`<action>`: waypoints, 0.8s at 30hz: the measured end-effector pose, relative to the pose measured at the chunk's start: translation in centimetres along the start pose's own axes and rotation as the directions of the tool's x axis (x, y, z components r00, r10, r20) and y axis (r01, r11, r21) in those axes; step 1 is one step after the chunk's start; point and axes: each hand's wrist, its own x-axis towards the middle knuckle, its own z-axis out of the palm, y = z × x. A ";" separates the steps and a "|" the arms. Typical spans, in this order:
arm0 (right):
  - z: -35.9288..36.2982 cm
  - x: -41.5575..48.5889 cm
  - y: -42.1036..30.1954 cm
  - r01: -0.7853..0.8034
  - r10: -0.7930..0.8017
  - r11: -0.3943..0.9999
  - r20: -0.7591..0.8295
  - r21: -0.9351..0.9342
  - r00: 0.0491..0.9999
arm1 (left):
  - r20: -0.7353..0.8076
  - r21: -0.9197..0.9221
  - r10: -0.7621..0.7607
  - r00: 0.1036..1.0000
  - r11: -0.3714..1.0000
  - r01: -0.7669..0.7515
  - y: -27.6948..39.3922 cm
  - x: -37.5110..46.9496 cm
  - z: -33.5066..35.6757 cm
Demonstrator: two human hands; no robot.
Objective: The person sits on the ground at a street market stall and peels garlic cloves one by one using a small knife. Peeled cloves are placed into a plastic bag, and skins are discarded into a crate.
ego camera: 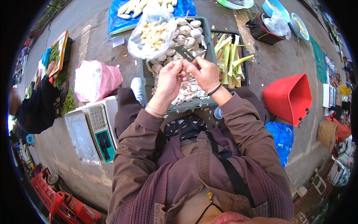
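Both hands meet over a grey plastic crate (pixel 211 42) of garlic bulbs (pixel 186 32). My right hand (pixel 205 71) grips a knife with a dark, wide blade (pixel 183 53) that points up and left. Its thumb and finger meet the fingertips of my left hand (pixel 171 78) at a small pale piece, probably a garlic clove, mostly hidden by the fingers. Papery garlic skins (pixel 188 91) lie in the near part of the crate. A clear plastic bag (pixel 134 46) holding peeled garlic cloves (pixel 153 35) rests on the crate's far left part.
Right of the crate stands a dark crate (pixel 246 75) of green stalks (pixel 230 58); farther right is a red bucket (pixel 282 98). A weighing scale (pixel 84 137) and a pink bag (pixel 112 77) stand left. At far left a person in dark clothing (pixel 39 103) reaches toward greens (pixel 54 54).
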 end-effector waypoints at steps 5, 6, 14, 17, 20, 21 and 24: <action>0.1 0.2 0.2 0.000 -0.001 1.000 -0.013 -0.029 1.000 | -0.028 0.127 -0.036 0.999 0.991 0.040 0.1 0.3 0.0; 0.4 0.1 1.0 0.070 -0.072 0.997 -0.055 -0.028 0.996 | -0.043 0.113 -0.062 0.997 0.991 0.067 0.0 0.5 0.1; -0.7 -0.4 0.5 0.003 -0.002 1.000 0.045 -0.015 0.999 | 0.032 0.054 -0.081 0.996 0.995 0.079 0.1 0.4 -0.9; -0.9 -1.2 0.5 -0.051 0.048 0.998 0.064 0.039 0.997 | -0.003 0.112 -0.075 0.997 0.991 0.075 -0.4 0.0 -0.8; -0.6 -2.4 0.2 -0.070 0.070 0.997 -0.007 0.015 0.998 | 0.062 0.098 -0.075 0.995 0.993 0.069 -0.5 -0.5 -1.1; -0.5 -2.6 -0.2 -0.075 0.075 0.996 0.001 0.053 0.997 | 0.100 0.101 -0.058 0.993 0.994 0.048 -0.3 -0.8 -1.2; -0.9 -3.7 -1.1 -0.130 0.127 0.987 0.040 0.096 0.991 | 0.119 0.127 -0.015 0.993 0.992 -0.001 -0.3 -1.6 -0.9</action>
